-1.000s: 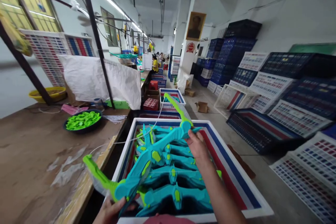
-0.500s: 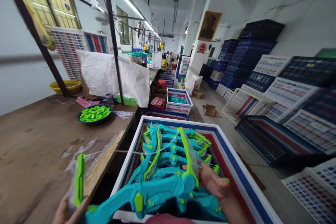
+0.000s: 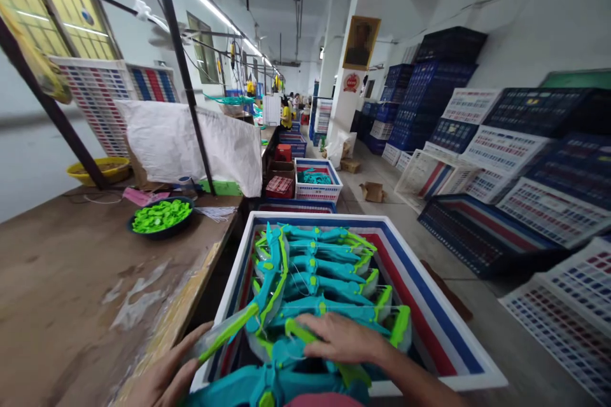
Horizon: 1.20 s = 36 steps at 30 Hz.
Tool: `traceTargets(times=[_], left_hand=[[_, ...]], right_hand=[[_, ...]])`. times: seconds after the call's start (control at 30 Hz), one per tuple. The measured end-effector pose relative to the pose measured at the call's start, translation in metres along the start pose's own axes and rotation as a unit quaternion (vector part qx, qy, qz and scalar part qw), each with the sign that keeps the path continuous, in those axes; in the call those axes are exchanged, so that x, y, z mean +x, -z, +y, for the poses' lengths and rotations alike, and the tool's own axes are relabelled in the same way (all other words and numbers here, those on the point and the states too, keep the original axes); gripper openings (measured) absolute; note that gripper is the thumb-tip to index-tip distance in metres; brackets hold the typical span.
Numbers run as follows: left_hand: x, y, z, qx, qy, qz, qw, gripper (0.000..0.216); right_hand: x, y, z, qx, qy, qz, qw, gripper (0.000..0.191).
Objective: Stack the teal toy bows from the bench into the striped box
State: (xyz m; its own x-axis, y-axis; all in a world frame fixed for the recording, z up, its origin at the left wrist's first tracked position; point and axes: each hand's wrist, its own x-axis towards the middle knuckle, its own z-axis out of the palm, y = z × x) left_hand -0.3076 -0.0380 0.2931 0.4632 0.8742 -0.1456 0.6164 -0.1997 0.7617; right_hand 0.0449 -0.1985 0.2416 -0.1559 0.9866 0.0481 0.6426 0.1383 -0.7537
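Note:
A white crate (image 3: 432, 331) with red and blue stripes holds several teal and lime toy bows (image 3: 315, 267) in rows. At its near end lies one more teal toy bow (image 3: 267, 381), with a lime limb (image 3: 229, 332) sticking up to the left. My right hand (image 3: 341, 337) lies flat on this bow, fingers stretched out and pressing it down. My left hand (image 3: 165, 375) is at the crate's near left corner, fingers curled under the bow's lime limb.
A wooden workbench (image 3: 71, 280) runs along the left with a black bowl of lime parts (image 3: 160, 216), a yellow bowl (image 3: 98, 170) and a white sack (image 3: 191, 143). Stacked blue and white crates (image 3: 501, 159) line the right wall. A person in yellow (image 3: 286, 116) works far down the aisle.
The bow, held up across the crate a second ago, has come down onto the pile at the near end. My right hand has gone from gripping it to resting flat on it.

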Motion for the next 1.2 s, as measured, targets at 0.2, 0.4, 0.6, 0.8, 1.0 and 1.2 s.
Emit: traceTargets(times=[0.2, 0.4, 0.6, 0.8, 1.0, 1.2], left_hand=[[0.003, -0.014, 0.042, 0.097, -0.099, -0.172, 0.975, 0.049], [0.025, -0.021, 0.057, 0.100, -0.099, -0.241, 0.960, 0.061], [0.039, -0.041, 0.070, 0.024, -0.069, -0.283, 0.956, 0.056], [0.047, -0.061, 0.070, 0.006, -0.095, -0.316, 0.944, 0.050], [0.052, -0.083, 0.067, -0.025, -0.070, -0.330, 0.941, 0.056], [0.068, -0.069, 0.069, -0.077, -0.064, -0.237, 0.966, 0.072]], right_hand=[[0.009, -0.011, -0.002, 0.074, 0.044, -0.102, 0.991, 0.033], [0.005, -0.019, 0.023, 0.221, -0.031, -0.139, 0.965, 0.063], [-0.015, -0.024, 0.035, 0.252, -0.122, -0.085, 0.956, 0.100], [-0.013, -0.025, 0.036, 0.388, -0.133, -0.144, 0.901, 0.072], [-0.023, -0.034, 0.049, 0.462, -0.205, -0.173, 0.846, 0.065], [-0.028, -0.036, 0.074, 0.498, -0.196, -0.181, 0.825, 0.070]])
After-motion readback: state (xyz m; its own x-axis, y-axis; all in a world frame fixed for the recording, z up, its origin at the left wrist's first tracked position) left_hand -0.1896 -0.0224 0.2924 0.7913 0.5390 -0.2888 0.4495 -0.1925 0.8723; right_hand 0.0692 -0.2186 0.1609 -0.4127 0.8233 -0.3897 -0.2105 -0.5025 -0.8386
